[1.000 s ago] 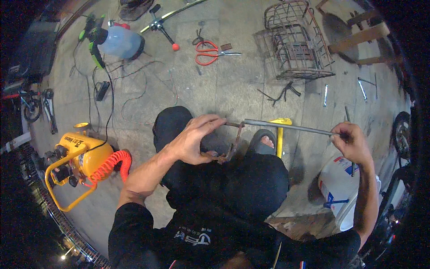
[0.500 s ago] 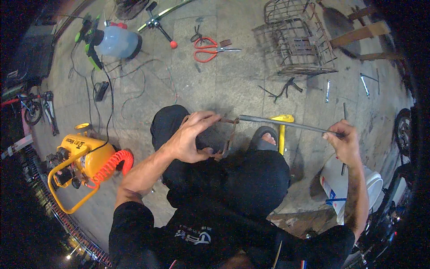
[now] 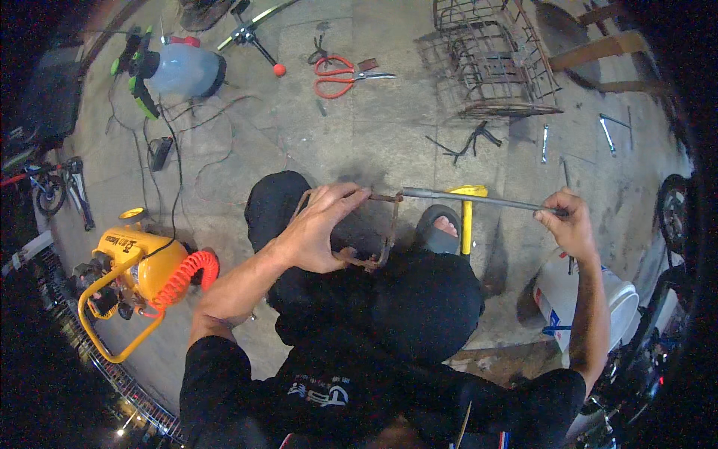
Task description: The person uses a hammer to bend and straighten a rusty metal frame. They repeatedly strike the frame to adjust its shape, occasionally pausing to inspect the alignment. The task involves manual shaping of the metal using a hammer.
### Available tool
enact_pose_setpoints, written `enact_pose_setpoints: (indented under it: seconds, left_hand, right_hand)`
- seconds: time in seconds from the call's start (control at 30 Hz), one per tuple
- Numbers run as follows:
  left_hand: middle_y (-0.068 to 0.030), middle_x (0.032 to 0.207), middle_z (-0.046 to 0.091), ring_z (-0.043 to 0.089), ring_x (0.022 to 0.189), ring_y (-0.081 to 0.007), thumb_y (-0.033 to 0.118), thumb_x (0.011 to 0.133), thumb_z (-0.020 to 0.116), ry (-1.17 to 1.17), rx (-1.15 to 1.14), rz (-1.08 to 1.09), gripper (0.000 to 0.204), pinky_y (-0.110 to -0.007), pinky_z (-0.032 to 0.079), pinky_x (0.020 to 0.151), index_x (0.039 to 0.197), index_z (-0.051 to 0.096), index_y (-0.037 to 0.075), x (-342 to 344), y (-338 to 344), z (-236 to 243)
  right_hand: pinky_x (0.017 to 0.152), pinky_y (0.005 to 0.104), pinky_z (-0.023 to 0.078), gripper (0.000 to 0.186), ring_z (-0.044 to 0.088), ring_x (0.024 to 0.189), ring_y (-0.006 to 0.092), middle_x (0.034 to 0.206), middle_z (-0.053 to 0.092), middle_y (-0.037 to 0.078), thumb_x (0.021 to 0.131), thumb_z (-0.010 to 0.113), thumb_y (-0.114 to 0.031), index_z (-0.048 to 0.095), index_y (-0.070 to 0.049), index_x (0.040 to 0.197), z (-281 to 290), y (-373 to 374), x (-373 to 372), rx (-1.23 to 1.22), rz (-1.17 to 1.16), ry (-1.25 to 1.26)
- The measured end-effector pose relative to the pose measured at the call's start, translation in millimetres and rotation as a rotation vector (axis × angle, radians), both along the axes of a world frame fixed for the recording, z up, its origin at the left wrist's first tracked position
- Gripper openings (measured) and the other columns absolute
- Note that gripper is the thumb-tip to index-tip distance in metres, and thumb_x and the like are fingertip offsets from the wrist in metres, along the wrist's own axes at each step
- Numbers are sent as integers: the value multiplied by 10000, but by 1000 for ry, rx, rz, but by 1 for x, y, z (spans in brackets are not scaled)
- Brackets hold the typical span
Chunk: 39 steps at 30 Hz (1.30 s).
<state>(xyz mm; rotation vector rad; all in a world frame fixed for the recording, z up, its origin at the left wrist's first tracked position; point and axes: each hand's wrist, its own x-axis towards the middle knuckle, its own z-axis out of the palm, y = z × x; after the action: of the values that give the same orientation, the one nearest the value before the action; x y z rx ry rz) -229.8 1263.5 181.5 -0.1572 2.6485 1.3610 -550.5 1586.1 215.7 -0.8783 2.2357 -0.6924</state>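
My left hand (image 3: 321, 228) is closed around a rusty, bent metal bracket (image 3: 391, 232), above my knees. Part of the bracket is hidden behind the fingers and palm. My right hand (image 3: 570, 223) grips a long grey T-handle socket wrench (image 3: 486, 199) near its crossbar, whose ends stick out above and below the fist. The wrench's thick socket end is right at the bracket's upper right corner; whether it sits on a fastener there I cannot tell. Below the wrench shaft, beside my sandalled foot (image 3: 441, 228), is a hammer with a yellow handle (image 3: 467, 224).
Red-handled scissors (image 3: 336, 77), a rusty wire basket (image 3: 497, 63), a black branched piece (image 3: 475, 142) and wrenches (image 3: 544, 144) lie ahead. A yellow air compressor (image 3: 142, 258) and a spray bottle (image 3: 183, 69) are at left. A white bucket (image 3: 591, 299) is by my right forearm.
The view has shifted slightly. The bracket has turned a little in my left hand, and more of it shows. The wrench stays lined up with its corner, still in my right hand.
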Motion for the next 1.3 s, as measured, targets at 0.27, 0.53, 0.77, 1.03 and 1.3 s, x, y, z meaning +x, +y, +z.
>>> enact_pose_setpoints:
  seconds: [0.27,0.53,0.77,1.03,1.3]
  left_hand:
    - [-176,1304,448,433,1182,-371,141,525,764,105,-118,-2,922,-466,347,1011,1379,431,41,-1,-12,12]
    - [-180,1236,471,450,1159,-369,133,451,776,306,-289,-14,929,-512,333,1023,1318,476,-9,-8,-14,31]
    - [-167,1255,461,441,1186,-366,156,444,783,331,-361,3,952,-555,302,1039,1330,470,1,-14,-5,50]
    - [-163,1263,458,442,1186,-367,153,446,782,378,-380,8,969,-562,298,1035,1347,455,17,-18,-1,64]
    - [-163,1271,460,446,1186,-368,150,452,785,381,-347,-36,959,-563,307,1033,1345,460,22,-20,3,63]
  right_hand:
    - [538,286,351,283,461,607,99,622,487,-1,720,800,-206,582,-32,672,-3,42,-43,-13,-6,147]
    - [537,264,347,272,450,604,75,627,503,-26,742,794,-188,566,-55,674,-51,58,-9,-197,-147,-55]
    - [522,253,348,275,438,586,60,625,504,-42,729,808,-200,570,-72,677,-68,50,2,-245,-84,-113]
    - [547,263,367,328,459,600,77,614,501,-33,730,795,-297,566,-71,667,-79,43,3,-278,-51,-118]
    - [567,275,379,321,482,617,106,642,515,-2,700,819,-238,563,-48,666,-42,40,-7,-205,-31,-7]
